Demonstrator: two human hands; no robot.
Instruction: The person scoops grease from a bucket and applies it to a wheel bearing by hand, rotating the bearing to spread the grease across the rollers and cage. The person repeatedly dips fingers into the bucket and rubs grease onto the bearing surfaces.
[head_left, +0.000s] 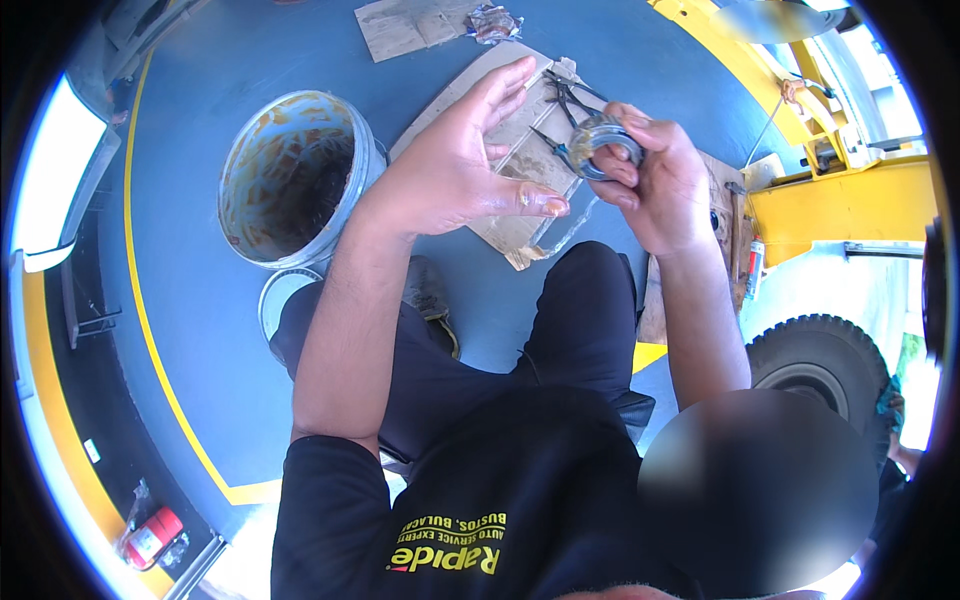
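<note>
My right hand (668, 185) grips a greasy metal bearing ring (583, 143), its fingers curled through and around the rim. Yellowish-brown grease coats part of the ring. To the left, my left hand (455, 165) is raised with fingers stretched and thumb apart, holding nothing. Grease smears its thumb tip. Below both hands, a flattened cardboard sheet (515, 150) lies on the floor, with dark-handled pliers (562, 92) near its far right edge. Beside my left forearm stands an open bucket (228, 190), its inner wall streaked with brown grease.
A round lid (280, 292) lies by the bucket. Farther off are another cardboard piece (405, 28) and a crumpled wrapper (493, 22). At right stand a yellow lift frame (840, 205), a spray can (755, 268) and a tire (815, 355). A red fire extinguisher (152, 537) is lower left.
</note>
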